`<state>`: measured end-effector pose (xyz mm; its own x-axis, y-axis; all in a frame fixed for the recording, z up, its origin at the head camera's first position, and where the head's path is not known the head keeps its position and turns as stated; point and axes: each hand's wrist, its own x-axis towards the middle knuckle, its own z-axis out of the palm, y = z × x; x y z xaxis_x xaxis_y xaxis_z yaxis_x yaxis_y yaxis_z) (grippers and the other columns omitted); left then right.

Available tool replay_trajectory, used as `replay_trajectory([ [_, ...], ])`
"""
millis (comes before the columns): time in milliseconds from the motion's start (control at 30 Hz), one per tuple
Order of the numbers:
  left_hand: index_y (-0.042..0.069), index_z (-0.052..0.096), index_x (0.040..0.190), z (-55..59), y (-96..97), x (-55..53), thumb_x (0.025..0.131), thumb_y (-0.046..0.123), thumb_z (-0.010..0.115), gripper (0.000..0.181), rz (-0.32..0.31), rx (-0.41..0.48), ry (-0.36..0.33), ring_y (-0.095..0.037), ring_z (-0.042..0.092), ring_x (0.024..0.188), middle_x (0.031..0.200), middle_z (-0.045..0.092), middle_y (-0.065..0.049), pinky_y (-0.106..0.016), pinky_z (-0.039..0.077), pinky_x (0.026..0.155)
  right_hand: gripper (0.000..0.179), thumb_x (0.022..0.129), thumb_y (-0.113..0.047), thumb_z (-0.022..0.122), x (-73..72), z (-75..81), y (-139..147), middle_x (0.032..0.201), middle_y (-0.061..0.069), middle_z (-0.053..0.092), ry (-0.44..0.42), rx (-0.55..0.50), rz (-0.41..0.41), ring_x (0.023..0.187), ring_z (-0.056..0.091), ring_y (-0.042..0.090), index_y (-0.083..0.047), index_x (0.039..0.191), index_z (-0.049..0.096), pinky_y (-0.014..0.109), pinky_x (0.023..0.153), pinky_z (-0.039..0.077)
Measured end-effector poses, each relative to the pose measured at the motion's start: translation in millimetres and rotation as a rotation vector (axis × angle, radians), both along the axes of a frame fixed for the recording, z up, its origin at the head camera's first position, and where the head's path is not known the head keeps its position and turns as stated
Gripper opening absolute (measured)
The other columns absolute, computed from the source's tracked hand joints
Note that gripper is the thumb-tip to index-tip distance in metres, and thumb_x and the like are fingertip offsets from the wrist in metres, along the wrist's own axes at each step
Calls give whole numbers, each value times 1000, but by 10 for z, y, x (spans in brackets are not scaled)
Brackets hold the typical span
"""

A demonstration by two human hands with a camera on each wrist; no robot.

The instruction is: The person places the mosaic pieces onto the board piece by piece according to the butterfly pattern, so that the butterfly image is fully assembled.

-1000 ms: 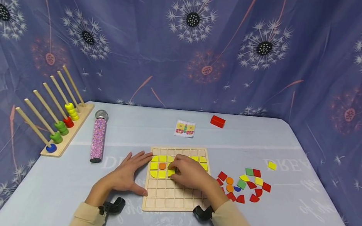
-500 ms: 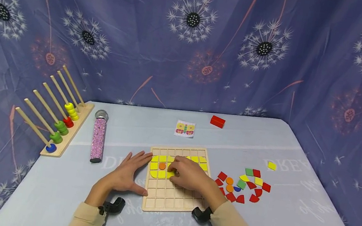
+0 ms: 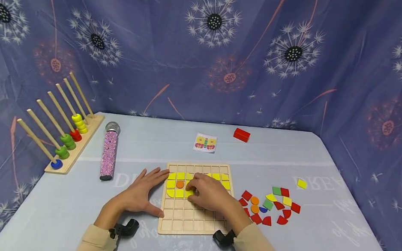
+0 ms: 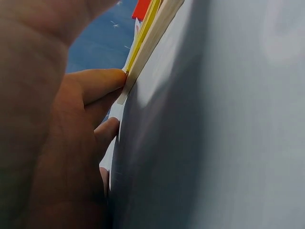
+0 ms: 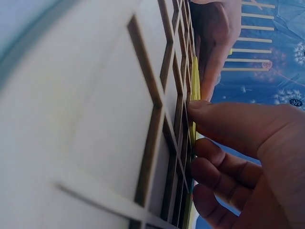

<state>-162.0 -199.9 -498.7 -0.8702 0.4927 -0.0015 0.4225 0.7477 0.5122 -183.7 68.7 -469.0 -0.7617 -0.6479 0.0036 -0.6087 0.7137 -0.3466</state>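
A wooden grid board (image 3: 193, 216) lies on the table with yellow tiles and an orange round tile (image 3: 180, 184) in its upper cells. My left hand (image 3: 142, 192) rests at the board's left edge, fingers extended and thumb apart; the left wrist view has a fingertip touching the wooden rim (image 4: 147, 52). Over the middle of the grid, my right hand (image 3: 210, 193) has its thumb and fingertips curled at a yellow tile (image 3: 189, 193), mostly covered by the hand. In the right wrist view the thumb (image 5: 228, 119) touches the yellow tile edge.
Loose red, orange, green, yellow and blue tiles (image 3: 268, 205) lie right of the board. Behind it are a butterfly pattern card (image 3: 205, 143) and a red block (image 3: 241, 135). A glittery microphone (image 3: 109, 153) and a peg stand with beads (image 3: 81, 146) stand left.
My right hand shifts very slightly, and the yellow tile under its fingertips sits flatter in the grid than a second ago. The left hand stays still.
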Motion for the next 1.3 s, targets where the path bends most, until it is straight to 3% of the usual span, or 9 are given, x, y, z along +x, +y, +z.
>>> replay_trajectory([
  [467,17,31,152,4,14,7,54,71,78,122,7,0,-2,-21,9,145,157,23,7,-50,-2,115,16,84,-24,71,-16,56,228,92,-11,56,8,-93,-31,77,49,7,-21,100,73,24,69,45],
  [900,17,31,152,14,16,10,54,69,79,121,4,-2,3,-22,10,145,157,23,6,-50,-1,115,23,84,-20,75,-114,192,883,88,-8,59,-44,-240,-148,77,53,11,-14,106,72,28,67,49],
  [1300,15,32,152,25,18,13,53,70,79,122,5,3,-5,-23,10,145,157,24,5,-52,-1,115,21,89,-16,69,-153,122,1531,87,-10,59,-59,-289,-282,78,53,14,-13,109,72,29,65,50],
])
